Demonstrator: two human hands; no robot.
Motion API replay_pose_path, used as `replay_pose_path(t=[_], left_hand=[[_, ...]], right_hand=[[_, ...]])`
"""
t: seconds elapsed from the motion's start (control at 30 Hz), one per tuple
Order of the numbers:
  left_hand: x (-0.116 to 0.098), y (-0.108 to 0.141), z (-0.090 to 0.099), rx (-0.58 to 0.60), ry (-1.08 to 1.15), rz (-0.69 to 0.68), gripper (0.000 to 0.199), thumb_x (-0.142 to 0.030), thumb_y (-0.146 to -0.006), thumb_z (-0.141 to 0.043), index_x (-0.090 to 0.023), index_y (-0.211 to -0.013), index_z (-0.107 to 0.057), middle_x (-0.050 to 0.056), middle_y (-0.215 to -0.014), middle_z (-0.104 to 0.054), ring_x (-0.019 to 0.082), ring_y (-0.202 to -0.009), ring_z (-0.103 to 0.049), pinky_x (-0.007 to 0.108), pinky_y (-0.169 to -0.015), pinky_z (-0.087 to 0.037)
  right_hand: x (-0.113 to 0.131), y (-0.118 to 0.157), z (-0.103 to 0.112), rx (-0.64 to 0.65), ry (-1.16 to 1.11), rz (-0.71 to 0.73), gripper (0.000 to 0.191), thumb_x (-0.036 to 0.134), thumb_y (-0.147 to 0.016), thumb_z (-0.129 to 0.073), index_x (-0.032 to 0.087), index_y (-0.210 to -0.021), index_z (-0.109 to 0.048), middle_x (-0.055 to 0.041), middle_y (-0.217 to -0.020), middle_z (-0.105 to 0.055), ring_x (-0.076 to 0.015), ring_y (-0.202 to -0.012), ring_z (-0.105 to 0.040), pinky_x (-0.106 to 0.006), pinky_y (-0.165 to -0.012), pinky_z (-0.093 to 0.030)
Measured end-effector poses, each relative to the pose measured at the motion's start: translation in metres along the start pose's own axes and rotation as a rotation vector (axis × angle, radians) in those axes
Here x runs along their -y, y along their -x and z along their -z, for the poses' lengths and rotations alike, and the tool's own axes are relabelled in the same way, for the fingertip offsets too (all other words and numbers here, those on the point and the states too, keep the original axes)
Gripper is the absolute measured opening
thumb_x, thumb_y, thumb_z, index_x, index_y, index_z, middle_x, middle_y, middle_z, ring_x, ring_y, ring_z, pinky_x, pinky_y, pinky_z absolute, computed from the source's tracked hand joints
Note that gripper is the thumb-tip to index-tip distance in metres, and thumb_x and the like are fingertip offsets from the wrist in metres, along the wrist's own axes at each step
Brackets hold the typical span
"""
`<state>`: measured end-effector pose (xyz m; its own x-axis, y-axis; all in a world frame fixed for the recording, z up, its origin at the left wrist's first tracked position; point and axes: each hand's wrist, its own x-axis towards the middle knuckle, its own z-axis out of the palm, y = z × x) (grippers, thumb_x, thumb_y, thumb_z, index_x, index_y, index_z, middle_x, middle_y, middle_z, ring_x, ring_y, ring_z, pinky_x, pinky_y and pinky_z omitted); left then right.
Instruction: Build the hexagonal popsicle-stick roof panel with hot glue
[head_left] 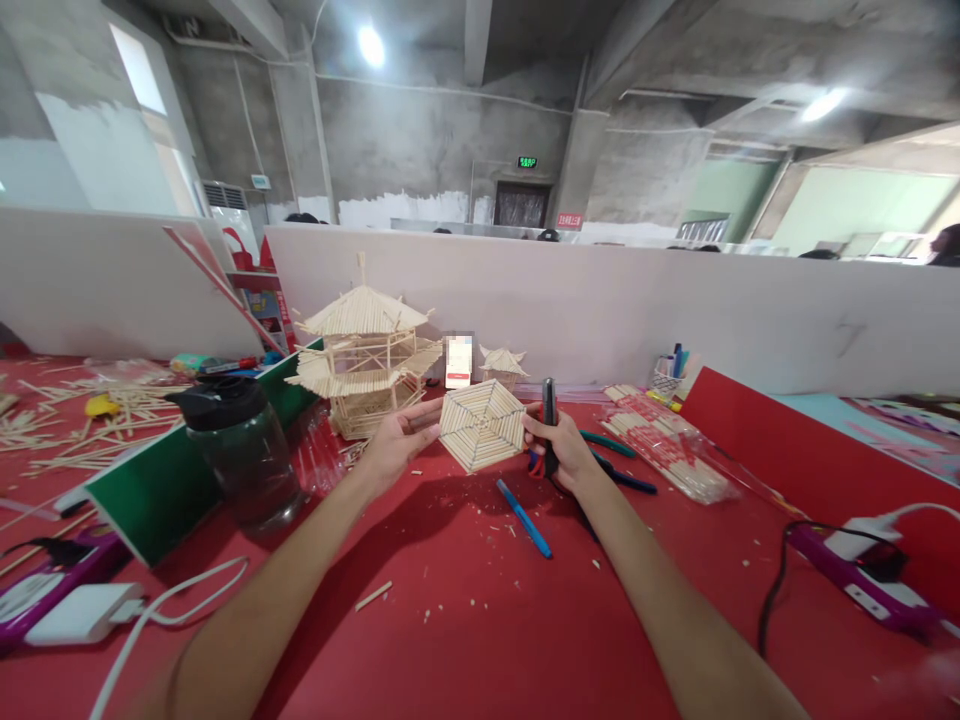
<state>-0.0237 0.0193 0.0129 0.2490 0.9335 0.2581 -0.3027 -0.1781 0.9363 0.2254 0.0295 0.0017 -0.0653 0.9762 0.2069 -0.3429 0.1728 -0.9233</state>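
A hexagonal panel of thin wooden sticks (480, 430), with darker lines running from its centre to the corners, is held up above the red table. My left hand (397, 442) pinches its left edge between thumb and fingers. On the opposite edge, the thumb and fingers of my right hand (568, 450) are closed. A slim black tool (550, 400) stands upright in that same hand; its exact kind is unclear. Behind the panel, to the left, rises a two-tiered stick pavilion (367, 345). A smaller stick pavilion (502, 362) sits farther back.
A blue pen (525, 518) lies below the panel. Beyond my right hand are a green-handled tool (609, 444) and bagged sticks (667, 450). At left stand a water bottle (244, 455) and a green board (161, 500). Power strips (862, 590) flank both sides; a phone (459, 365) leans behind.
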Motion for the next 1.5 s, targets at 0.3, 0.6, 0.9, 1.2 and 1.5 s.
replay_pose_path(t=[0.3,0.6,0.9,1.2,1.5], left_hand=[[-0.005,0.003,-0.008,-0.066,0.189,0.096,0.054,-0.014,-0.062,-0.082,-0.017,-0.113,-0.067,0.010,-0.117,-0.069,0.020,-0.102,-0.067,0.027,-0.087,-0.054],[0.018,0.007,-0.025,-0.268,0.107,0.024,0.044,-0.026,-0.070,-0.080,-0.016,-0.108,-0.062,0.009,-0.103,-0.074,0.017,-0.077,-0.071,0.023,-0.064,-0.056],[0.015,-0.003,-0.011,-0.468,0.202,0.079,0.035,-0.011,-0.071,-0.071,-0.016,-0.105,-0.064,0.006,-0.095,-0.075,0.016,-0.076,-0.071,0.024,-0.066,-0.058],[0.018,-0.004,-0.009,-0.452,0.181,0.065,0.039,-0.014,-0.069,-0.075,-0.016,-0.105,-0.064,0.007,-0.098,-0.075,0.017,-0.079,-0.072,0.024,-0.067,-0.059],[0.017,-0.005,-0.011,-0.465,0.214,0.052,0.035,-0.010,-0.072,-0.071,-0.016,-0.106,-0.065,0.007,-0.096,-0.075,0.015,-0.077,-0.071,0.022,-0.068,-0.058]], right_hand=[[-0.001,0.001,-0.006,-0.020,-0.042,0.005,0.044,0.039,-0.052,-0.085,0.018,-0.080,-0.058,0.0048,-0.050,-0.053,-0.0062,-0.042,-0.040,-0.018,-0.036,-0.026],[-0.019,0.004,-0.030,-0.026,0.071,0.069,0.045,0.050,-0.066,-0.076,0.017,-0.090,-0.057,0.0035,-0.056,-0.056,-0.0079,-0.042,-0.042,-0.021,-0.037,-0.029],[-0.012,0.003,-0.014,0.206,0.250,0.083,0.042,0.054,-0.078,-0.062,0.021,-0.102,-0.053,0.0012,-0.074,-0.060,-0.0121,-0.060,-0.055,-0.024,-0.055,-0.045],[-0.004,0.009,0.001,0.364,0.797,0.292,0.030,0.027,-0.089,-0.050,0.021,-0.118,-0.046,-0.0054,-0.095,-0.061,-0.0192,-0.083,-0.059,-0.035,-0.079,-0.048],[-0.013,0.002,0.014,0.475,1.152,0.462,0.052,0.014,-0.088,-0.041,0.018,-0.139,-0.034,-0.0175,-0.138,-0.046,-0.0269,-0.127,-0.046,-0.047,-0.105,-0.036]])
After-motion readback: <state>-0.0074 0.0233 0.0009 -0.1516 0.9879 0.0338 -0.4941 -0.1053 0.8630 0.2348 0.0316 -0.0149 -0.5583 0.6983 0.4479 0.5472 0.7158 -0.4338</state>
